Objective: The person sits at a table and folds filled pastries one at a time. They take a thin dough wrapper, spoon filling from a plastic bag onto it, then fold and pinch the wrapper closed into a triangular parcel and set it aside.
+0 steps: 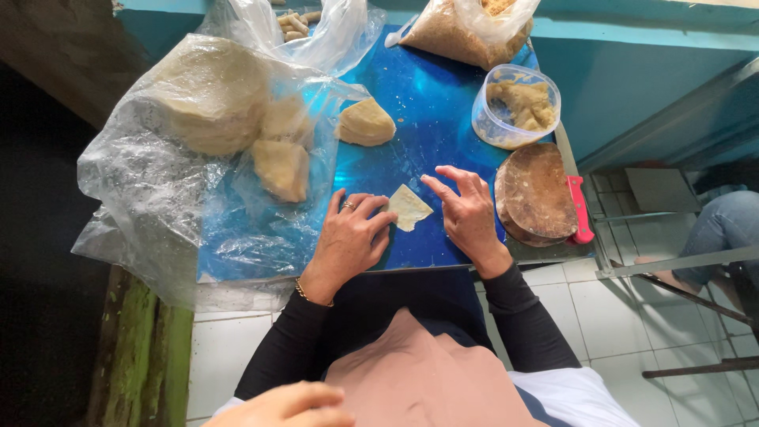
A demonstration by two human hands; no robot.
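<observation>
my left hand lies flat on the blue table, fingertips pinning one corner of a small pale dough wrapper. my right hand rests open just beside its other edge, fingers spread, gripping nothing. a round wooden board sits to the right, with a plastic tub of filling beyond.

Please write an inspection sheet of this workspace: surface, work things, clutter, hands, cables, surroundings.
Surface: blue table top, shiny, a few crumbs.
Work things: pale wrapper piece flat on the table; wrapper stack inside a clear bag.
Clutter: plastic tub of filling; round wooden board; red-handled knife.
Hands: left hand touches the wrapper piece; right hand beside it, fingers spread.
Cables: nothing seen.
Surroundings: white tiled floor; another person's leg at right.
</observation>
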